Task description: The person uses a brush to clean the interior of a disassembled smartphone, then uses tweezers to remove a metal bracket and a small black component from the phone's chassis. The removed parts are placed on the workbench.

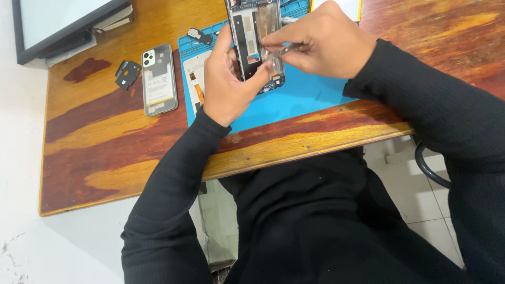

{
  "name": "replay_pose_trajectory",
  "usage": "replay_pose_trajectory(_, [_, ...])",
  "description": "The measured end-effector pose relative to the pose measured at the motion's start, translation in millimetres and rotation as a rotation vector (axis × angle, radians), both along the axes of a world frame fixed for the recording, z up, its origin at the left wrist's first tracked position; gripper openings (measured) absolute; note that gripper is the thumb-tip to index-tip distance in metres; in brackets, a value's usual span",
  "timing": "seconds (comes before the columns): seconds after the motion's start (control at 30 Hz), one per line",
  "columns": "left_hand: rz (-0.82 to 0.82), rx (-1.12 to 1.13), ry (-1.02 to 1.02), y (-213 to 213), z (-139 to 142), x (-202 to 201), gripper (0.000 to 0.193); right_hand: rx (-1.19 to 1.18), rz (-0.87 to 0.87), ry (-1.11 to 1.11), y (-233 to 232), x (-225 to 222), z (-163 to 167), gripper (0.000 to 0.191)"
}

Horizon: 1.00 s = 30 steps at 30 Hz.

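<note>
A worn wooden table (105, 131) in red and yellow streaks, a blue work mat (310, 94) laid across its far middle, pale floor tiles below. Right at the fingertips: the right hand (321, 44) has thumb and forefinger pinched on a thin silvery tool, tweezers (281, 50) by the look of it, though the tip is too small to be sure, and it meets the lower part of the opened phone frame (255, 42). The left hand (229, 79) clasps that frame from its left edge, thumb pressed on its near corner, holding it tilted up over the mat. Good bracing, I'd say: keep that left grip firm and the tool shallow, lifting gently rather than prying, since the parts inside look delicate. Moving outward, a pale panel with an orange flex strip (197, 87) lies on the mat beside the left wrist. Further left on the bare wood sits a grey phone back cover (159, 79), then a small black part (127, 73), and a monitor (63, 23) at the far left corner.
</note>
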<state>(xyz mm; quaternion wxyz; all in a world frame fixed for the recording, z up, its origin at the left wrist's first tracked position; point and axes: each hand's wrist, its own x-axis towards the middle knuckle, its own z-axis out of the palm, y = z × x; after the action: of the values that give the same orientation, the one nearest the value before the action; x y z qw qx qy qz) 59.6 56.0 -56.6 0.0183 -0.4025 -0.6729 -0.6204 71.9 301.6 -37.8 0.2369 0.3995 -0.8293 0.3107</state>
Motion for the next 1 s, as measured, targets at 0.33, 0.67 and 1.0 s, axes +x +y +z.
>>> replay_pose_trajectory(0.33, [0.021, -0.032, 0.006, 0.9, -7.1, -0.7, 0.062, 0.269, -0.153, 0.335, -9.9, 4.1, -5.3, 0.026])
replay_pose_trajectory(0.67, [-0.026, 0.030, -0.154, -2.6, -4.4, -12.4, 0.043, -0.097, -0.102, 0.036, 20.6, -4.2, -5.8, 0.011])
replay_pose_trajectory(1.0, [-0.042, 0.064, -0.221, -5.6, -6.1, -21.8, 0.035, -0.168, -0.058, -0.106, -4.9, 13.5, 9.5, 0.012])
